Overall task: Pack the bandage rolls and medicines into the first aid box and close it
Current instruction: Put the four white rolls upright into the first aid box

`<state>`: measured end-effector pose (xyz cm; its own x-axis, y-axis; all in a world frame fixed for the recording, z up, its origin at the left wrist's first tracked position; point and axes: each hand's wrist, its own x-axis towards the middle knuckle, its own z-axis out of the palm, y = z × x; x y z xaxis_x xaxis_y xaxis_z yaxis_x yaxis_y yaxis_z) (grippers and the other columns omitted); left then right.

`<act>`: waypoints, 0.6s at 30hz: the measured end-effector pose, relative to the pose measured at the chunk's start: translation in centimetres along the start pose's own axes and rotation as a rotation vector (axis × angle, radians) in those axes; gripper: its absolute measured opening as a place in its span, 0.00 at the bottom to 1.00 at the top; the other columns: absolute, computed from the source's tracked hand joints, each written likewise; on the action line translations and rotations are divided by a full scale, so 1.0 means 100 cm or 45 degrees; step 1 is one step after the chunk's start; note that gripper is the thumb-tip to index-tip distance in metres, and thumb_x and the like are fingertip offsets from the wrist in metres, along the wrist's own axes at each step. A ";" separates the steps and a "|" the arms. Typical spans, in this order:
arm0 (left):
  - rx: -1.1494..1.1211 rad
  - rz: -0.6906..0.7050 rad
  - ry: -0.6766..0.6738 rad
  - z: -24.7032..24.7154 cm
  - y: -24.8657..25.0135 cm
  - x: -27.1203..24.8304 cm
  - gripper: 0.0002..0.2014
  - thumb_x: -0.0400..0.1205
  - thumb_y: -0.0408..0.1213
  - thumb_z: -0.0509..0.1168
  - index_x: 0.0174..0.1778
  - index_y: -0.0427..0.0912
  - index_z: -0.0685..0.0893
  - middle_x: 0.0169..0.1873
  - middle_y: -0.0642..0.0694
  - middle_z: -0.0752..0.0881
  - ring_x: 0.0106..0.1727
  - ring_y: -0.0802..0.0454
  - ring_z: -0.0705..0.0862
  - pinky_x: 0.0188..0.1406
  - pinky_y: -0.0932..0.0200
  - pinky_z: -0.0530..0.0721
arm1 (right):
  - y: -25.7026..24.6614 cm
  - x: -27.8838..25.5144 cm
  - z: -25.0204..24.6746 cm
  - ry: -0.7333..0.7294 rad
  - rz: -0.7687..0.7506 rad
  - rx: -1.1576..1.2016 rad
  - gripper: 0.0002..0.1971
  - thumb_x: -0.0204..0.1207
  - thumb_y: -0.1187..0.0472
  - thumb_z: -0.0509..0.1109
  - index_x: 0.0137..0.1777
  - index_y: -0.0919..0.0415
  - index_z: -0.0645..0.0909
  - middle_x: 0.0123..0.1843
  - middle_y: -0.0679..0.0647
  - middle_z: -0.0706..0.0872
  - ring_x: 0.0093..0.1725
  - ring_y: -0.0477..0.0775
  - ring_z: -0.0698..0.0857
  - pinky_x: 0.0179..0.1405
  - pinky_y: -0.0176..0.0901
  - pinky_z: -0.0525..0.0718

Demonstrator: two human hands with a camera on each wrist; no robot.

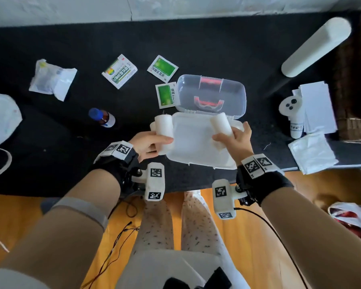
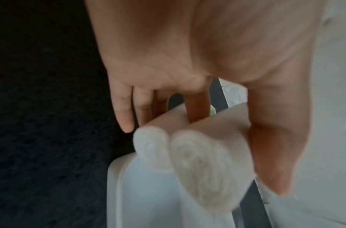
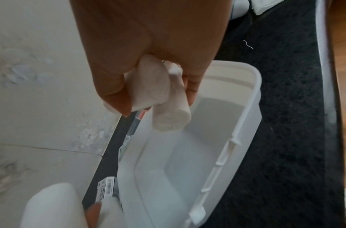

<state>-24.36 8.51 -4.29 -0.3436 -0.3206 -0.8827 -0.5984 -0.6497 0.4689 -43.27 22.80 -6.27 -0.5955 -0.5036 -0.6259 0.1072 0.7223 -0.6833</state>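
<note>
The first aid box [image 1: 200, 142] sits open near the front edge of the dark desk [image 1: 50, 132], its clear lid [image 1: 212, 94] swung back toward the wall, its white tray bare inside. The left hand [image 1: 149, 143] hovers over the box's left rim with its fingers [image 2: 127, 114] and thumb curled round two bandage rolls [image 1: 164, 128] held side by side. The right hand [image 1: 238, 140] hovers over the right rim, gripping two more rolls [image 1: 221, 124] — four rolls in all, none yet down in the tray. Medicines lie behind and left of the box: one green-and-white medicine box [image 1: 119, 71], two green sachets [image 1: 162, 68] — the nearer one [image 1: 166, 94] just beside the lid's left edge — and one brown bottle [image 1: 103, 117] with a blue cap, standing apart toward the left. Farther left lies a clear plastic packet [image 1: 51, 80]. To the right, well apart from the box, are a white controller [image 1: 293, 113], a stack of white papers [image 1: 319, 107] and a folded white cloth [image 1: 313, 153] at the desk's right edge. A white cylinder [image 1: 317, 46] rises at the far right corner.
</note>
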 end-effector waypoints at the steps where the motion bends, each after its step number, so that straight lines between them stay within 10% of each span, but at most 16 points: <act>1: 0.055 -0.010 -0.020 0.008 0.002 -0.004 0.26 0.73 0.34 0.70 0.69 0.38 0.77 0.64 0.40 0.83 0.67 0.44 0.80 0.76 0.46 0.71 | 0.002 0.007 -0.006 -0.001 -0.013 0.001 0.16 0.68 0.57 0.76 0.55 0.60 0.81 0.84 0.52 0.41 0.77 0.52 0.67 0.60 0.41 0.69; 7: 0.049 -0.057 -0.052 0.044 -0.005 -0.002 0.27 0.74 0.35 0.70 0.70 0.40 0.76 0.65 0.41 0.83 0.65 0.44 0.81 0.70 0.49 0.74 | 0.010 0.016 -0.033 -0.002 -0.044 -0.041 0.26 0.66 0.59 0.76 0.64 0.63 0.76 0.85 0.53 0.47 0.69 0.51 0.73 0.64 0.48 0.73; 12: -0.067 0.006 -0.052 0.045 -0.009 -0.002 0.29 0.69 0.36 0.71 0.69 0.42 0.77 0.60 0.44 0.84 0.65 0.45 0.81 0.69 0.49 0.74 | 0.016 0.008 -0.028 0.068 -0.170 -0.099 0.21 0.61 0.52 0.76 0.48 0.63 0.75 0.83 0.55 0.60 0.64 0.55 0.78 0.67 0.51 0.74; 15: -0.205 0.071 -0.032 0.038 -0.012 -0.001 0.21 0.75 0.36 0.66 0.65 0.44 0.80 0.58 0.48 0.84 0.61 0.48 0.82 0.67 0.51 0.75 | 0.017 0.007 -0.012 -0.018 -0.240 -0.150 0.17 0.65 0.59 0.78 0.52 0.65 0.83 0.78 0.54 0.62 0.66 0.49 0.73 0.62 0.35 0.70; 18: -0.252 0.097 -0.036 0.031 -0.016 0.004 0.18 0.75 0.37 0.66 0.62 0.47 0.82 0.57 0.49 0.85 0.60 0.49 0.82 0.65 0.52 0.77 | 0.019 0.006 0.013 -0.140 -0.237 -0.103 0.18 0.59 0.59 0.80 0.47 0.62 0.80 0.75 0.57 0.64 0.69 0.60 0.75 0.69 0.54 0.76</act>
<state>-25.80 11.60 -5.35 -0.4043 -0.3564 -0.8423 -0.4171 -0.7478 0.5166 -42.40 23.22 -8.47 -0.5083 -0.6769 -0.5323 -0.0629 0.6457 -0.7610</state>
